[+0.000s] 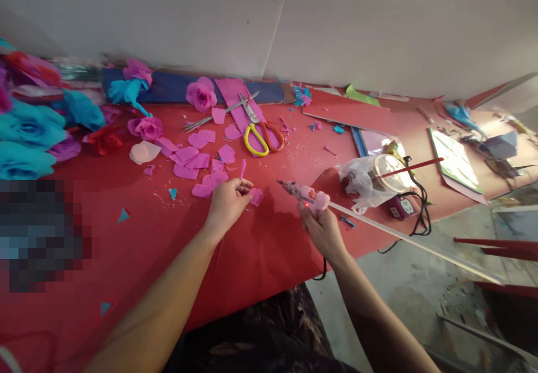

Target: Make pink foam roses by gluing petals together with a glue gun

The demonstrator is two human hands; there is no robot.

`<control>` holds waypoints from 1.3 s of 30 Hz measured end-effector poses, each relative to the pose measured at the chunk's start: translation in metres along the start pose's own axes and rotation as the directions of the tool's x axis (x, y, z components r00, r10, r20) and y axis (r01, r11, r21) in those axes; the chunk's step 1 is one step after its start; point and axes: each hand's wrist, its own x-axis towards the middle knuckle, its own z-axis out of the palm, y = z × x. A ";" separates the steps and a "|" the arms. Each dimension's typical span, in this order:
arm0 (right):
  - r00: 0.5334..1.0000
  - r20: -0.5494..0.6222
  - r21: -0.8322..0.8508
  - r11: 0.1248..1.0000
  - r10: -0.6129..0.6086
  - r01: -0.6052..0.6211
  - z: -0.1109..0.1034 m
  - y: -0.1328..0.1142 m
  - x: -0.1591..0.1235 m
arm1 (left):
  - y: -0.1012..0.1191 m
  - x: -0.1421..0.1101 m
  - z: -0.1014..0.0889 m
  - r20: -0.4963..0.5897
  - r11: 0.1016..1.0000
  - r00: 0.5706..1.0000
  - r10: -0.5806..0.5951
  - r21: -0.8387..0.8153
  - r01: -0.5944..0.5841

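Note:
My right hand (323, 227) is wrapped round a pale pink hot glue gun (309, 194), its dark nozzle pointing left. A long translucent glue stick (403, 235) runs out of its back end. Facing the nozzle, my left hand (230, 200) is closed on a pink paper petal (256, 196). A narrow pink paper piece (243, 167) stands up from its fingertips, and a thin wire seems to hang below. Loose pink petals (191, 159) lie just beyond that hand. Scissors (257, 137) with yellow and orange handles rest on a folded pink sheet (229, 90).
Blue, red and pink paper flowers (29, 123) crowd the left side of the red table (155, 272). On the right are a clear plastic tub (393, 172) with a white bag, a power socket block (401, 207) and black cables. A wall stands behind.

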 end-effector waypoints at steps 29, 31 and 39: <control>0.856 0.376 0.010 0.925 -0.356 0.380 0.086 -0.100 0.069 | 0.041 -0.015 -0.073 0.050 0.949 0.997 -0.058 -0.308 0.071; 0.842 0.405 0.050 0.928 -0.357 0.369 0.087 -0.096 0.070 | 0.042 -0.016 -0.072 0.036 0.957 0.998 -0.051 -0.285 0.060; 0.987 -0.072 0.507 0.847 -0.145 0.161 0.081 -0.089 0.076 | 0.045 -0.021 -0.062 -0.120 0.948 0.984 0.135 -0.272 -0.163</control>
